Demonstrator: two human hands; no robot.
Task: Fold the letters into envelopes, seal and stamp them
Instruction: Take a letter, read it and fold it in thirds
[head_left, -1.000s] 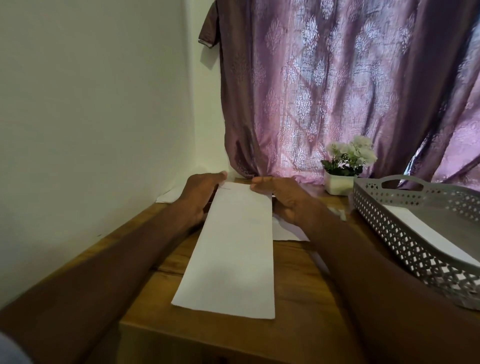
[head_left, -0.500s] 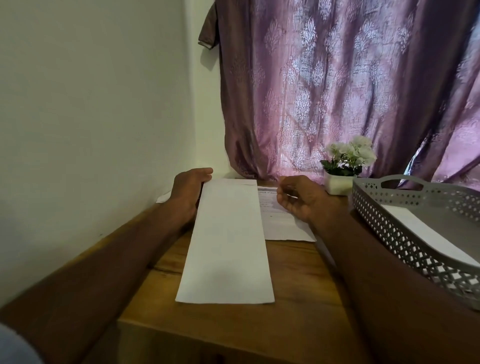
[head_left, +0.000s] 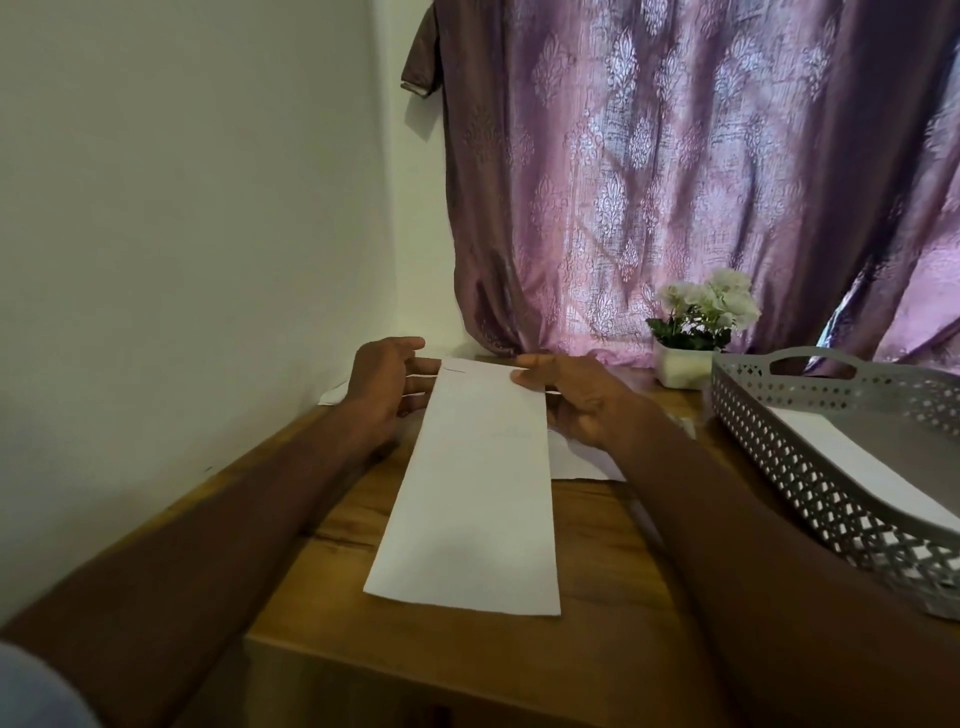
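We count: one folded letter, long strip flat on wooden surface. Two hands: left hand fingers straight, touching far left edge; right hand grip pinching far right corner. One sheet beneath right grip. One tray right; one flower pot beyond.

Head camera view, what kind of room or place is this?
Probably a room in a home, at a small wooden table pushed into a corner. A purple patterned curtain hangs behind it, and a small potted flower stands beside a grey basket tray.
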